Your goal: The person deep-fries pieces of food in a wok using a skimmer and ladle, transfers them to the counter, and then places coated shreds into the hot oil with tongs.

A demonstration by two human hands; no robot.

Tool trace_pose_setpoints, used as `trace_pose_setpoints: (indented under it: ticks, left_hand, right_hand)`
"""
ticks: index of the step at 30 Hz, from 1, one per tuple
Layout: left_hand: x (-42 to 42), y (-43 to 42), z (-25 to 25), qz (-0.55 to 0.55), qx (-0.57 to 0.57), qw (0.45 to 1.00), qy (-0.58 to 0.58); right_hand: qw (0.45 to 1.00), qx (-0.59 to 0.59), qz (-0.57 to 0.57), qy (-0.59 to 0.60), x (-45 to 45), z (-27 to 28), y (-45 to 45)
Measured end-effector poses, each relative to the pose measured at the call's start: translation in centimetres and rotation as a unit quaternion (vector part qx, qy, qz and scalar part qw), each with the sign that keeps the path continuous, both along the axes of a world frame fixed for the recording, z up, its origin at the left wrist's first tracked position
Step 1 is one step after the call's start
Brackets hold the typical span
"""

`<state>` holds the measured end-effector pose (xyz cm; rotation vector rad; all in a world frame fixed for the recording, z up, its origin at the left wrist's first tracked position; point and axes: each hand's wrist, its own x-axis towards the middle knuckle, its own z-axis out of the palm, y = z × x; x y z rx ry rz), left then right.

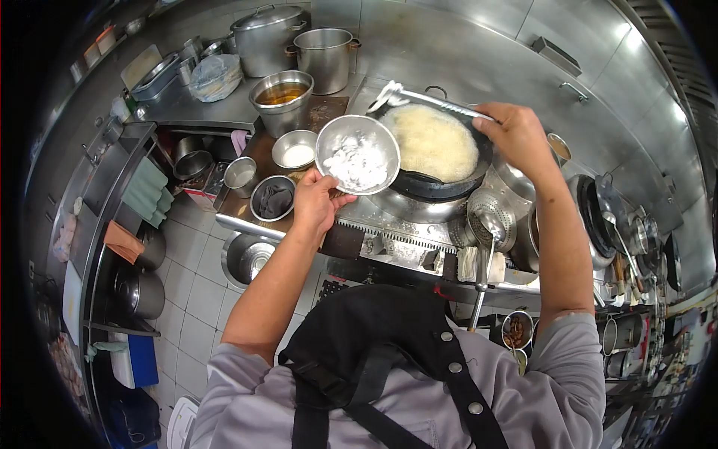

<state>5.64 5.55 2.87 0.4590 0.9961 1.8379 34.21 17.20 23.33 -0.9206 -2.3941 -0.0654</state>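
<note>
My left hand (317, 203) grips the rim of a steel bowl (323, 142), tilted toward me, with white powdery pieces (357, 161) inside. In my right hand (514, 135) is a pair of metal tongs (441, 103), held level over the far side of the wok. A white-coated piece (388, 95) is at the tongs' tips; its kind cannot be made out. Below the tongs, pale foaming oil (434, 142) fills much of the black wok (485, 159). The bowl is held just left of the wok, its right edge overlapping it in view.
Left of the wok stand a bowl of white contents (297, 150), a small steel pot (240, 176), a bowl of dark pieces (272, 200) and a pot of amber liquid (283, 93). A perforated strainer (505, 224) with a ladle (491, 224) lies right of the wok. Tall pots (324, 63) stand behind.
</note>
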Motion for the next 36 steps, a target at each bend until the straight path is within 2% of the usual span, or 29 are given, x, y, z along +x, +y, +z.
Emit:
trace_pose_setpoints:
  ticks: [2,4,7,9,11,15,18,20,21,23,25,27,29,31,35,36]
  left_hand:
    - [-0.5,-0.2,-0.9,0.008,-0.004,1.0,-0.001]
    - [-1.1,-0.6,-1.5,0.026,-0.02,0.999,-0.002]
    - [-1.7,-1.2,-2.0,0.061,-0.025,0.998,-0.007]
    - [-1.7,-1.8,-1.6,0.064,-0.012,0.998,-0.008]
    - [-1.9,-2.2,-1.0,0.069,0.0,0.998,-0.01]
    - [-1.9,-2.7,-0.4,0.069,0.008,0.998,0.012]
    - [-2.1,-2.6,-0.4,0.073,0.014,0.997,0.028]
    - [-1.9,-2.4,-0.1,0.062,0.022,0.997,0.047]
    - [-1.7,-2.3,0.3,0.063,0.022,0.997,0.048]
    - [-1.2,-2.0,1.1,0.056,0.039,0.997,0.032]
    - [-1.3,-1.6,1.5,0.042,0.044,0.998,0.017]
    - [-1.6,-1.0,1.6,0.038,0.027,0.999,-0.011]
    - [-2.0,-0.4,1.8,0.029,0.022,0.999,-0.014]
    - [-2.2,0.7,1.3,0.023,0.008,1.0,0.013]
    - [-2.1,4.3,1.5,0.023,0.011,0.999,0.038]
    - [-2.2,5.6,1.8,0.034,0.001,0.996,0.078]
  right_hand:
    - [1.0,-0.004,-0.02,0.01,0.0,0.5,1.2]
    - [0.996,-0.012,-0.09,-0.02,-0.4,-0.9,3.2]
    - [0.987,-0.03,-0.134,-0.087,-1.8,-7.0,7.3]
    - [0.976,-0.089,-0.145,-0.135,-2.5,-10.6,9.0]
    - [0.973,-0.111,-0.163,-0.117,-3.0,-10.4,8.1]
    - [0.979,-0.029,-0.159,-0.124,-2.7,-6.5,5.9]
    - [0.993,0.021,-0.086,-0.072,-2.8,-3.0,2.7]
    - [0.991,-0.048,0.007,-0.127,-3.5,-1.2,-0.4]
    - [0.991,-0.048,0.008,-0.126,-4.0,-1.8,-1.1]
    - [0.974,-0.032,0.071,-0.212,-5.1,-3.5,-2.2]
    - [0.968,-0.02,0.112,-0.224,-6.1,-6.3,-2.3]
    - [0.971,-0.023,0.113,-0.209,-5.8,-6.9,-2.1]
    - [0.991,-0.016,0.106,-0.085,-5.0,-6.7,-1.3]
    - [0.996,-0.055,0.034,-0.062,-3.8,-5.3,0.0]
    - [1.0,0.018,-0.003,0.019,-1.1,-4.8,4.8]
    - [1.0,0.019,-0.009,0.023,-0.9,-5.2,6.3]
